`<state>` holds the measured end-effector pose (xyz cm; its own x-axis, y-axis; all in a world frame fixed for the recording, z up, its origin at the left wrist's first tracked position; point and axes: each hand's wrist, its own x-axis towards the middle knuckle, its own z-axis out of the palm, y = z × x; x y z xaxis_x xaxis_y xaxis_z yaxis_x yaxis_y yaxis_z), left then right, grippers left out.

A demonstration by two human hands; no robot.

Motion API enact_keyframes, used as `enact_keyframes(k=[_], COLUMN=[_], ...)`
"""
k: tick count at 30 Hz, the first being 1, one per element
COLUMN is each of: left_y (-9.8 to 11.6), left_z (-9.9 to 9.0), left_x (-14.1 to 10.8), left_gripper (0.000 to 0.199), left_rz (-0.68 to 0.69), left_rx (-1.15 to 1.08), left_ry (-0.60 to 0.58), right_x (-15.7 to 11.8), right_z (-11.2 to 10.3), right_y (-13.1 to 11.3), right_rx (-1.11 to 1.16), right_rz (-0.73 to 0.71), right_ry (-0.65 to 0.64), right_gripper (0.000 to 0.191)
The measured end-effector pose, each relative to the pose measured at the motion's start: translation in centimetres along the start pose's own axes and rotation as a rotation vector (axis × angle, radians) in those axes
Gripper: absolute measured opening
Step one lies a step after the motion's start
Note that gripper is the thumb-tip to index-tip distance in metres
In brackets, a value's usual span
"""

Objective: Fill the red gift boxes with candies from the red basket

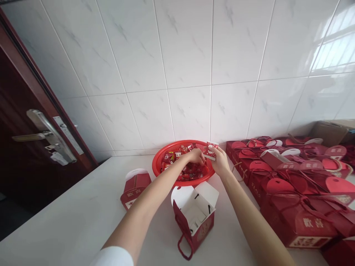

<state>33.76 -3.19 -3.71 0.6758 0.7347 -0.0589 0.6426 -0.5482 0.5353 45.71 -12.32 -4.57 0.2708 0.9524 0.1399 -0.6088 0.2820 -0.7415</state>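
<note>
A red plastic basket [156, 161] full of small wrapped sweets [191, 171] stands against the wall. My left hand [196, 156] reaches over its right part, fingers curled down at the sweets; whatever they hold is hidden. Beside it, at the basket's right rim, my right hand [220, 160] is closed on a red and white packet [211, 150]. Between my forearms stands an open red box [195, 218] with white flaps spread and a red cord handle hanging at its front. Its visible inside is white, with small dark marks or slots.
Another red box [135, 186] stands left of my left forearm. Many closed red boxes with cords [302, 218] fill the right side. A cardboard box [332, 131] is at the far right. A dark door [36, 111] stands at the left.
</note>
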Motion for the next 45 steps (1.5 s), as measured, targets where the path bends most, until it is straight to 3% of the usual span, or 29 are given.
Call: enact_keyframes(k=[3,6,10,15,19,23,27,30,32,35,41,45], left_y=[-0.6,-0.9,-0.2,1.7,2.2,1.8,1.7,1.9,1.7,0.6,-3.0,-4.4], left_z=[-1.7,-2.3,-1.9,-0.9,-0.2,-0.2,0.0,0.6,0.8,0.7,-0.8,-1.1], left_x=[-1.9,-4.0,-5.6,-5.2,-4.1,-2.8,-1.7,-1.1,-1.0,-1.2,-1.2,-0.8], left_gripper=[0.008,0.017,0.031,0.046,0.055,0.048,0.05,0.051,0.039,0.021,0.029,0.027], left_rz=[0.06,0.153,0.159,0.196,0.218,0.159,0.11,0.019,-0.081,-0.198,-0.287,-0.292], left_rx=[-0.117,-0.321,-0.476,-0.657,-0.773,-0.526,-0.091,0.073,0.144,0.16,-0.01,-0.08], left_ry=[0.131,0.286,0.324,0.432,0.399,0.243,0.217,0.192,0.167,0.136,0.244,0.339], right_x=[0.0,-0.1,-0.7,-1.5,-1.0,-0.1,0.4,0.7,1.0,1.3,1.1,0.9], right_z=[0.2,0.4,0.8,1.3,0.6,-0.3,-0.7,-1.1,-1.3,-1.4,-1.4,-1.5], right_y=[-0.3,-0.5,-1.0,-1.9,-2.0,-1.2,-0.6,-0.5,-0.4,-0.2,-0.2,-0.4], right_rx=[0.026,0.045,-0.027,-0.129,-0.128,-0.057,-0.003,0.043,0.067,0.092,0.092,0.049], right_rz=[0.032,0.071,0.105,0.056,0.045,0.048,0.035,0.075,0.11,0.118,0.12,0.114], right_ry=[0.041,0.06,-0.02,-0.032,0.055,0.12,0.062,0.036,0.025,0.006,-0.015,-0.029], right_gripper=[0.016,0.013,0.016,0.02,0.02,0.019,0.016,0.012,0.008,0.007,0.008,0.01])
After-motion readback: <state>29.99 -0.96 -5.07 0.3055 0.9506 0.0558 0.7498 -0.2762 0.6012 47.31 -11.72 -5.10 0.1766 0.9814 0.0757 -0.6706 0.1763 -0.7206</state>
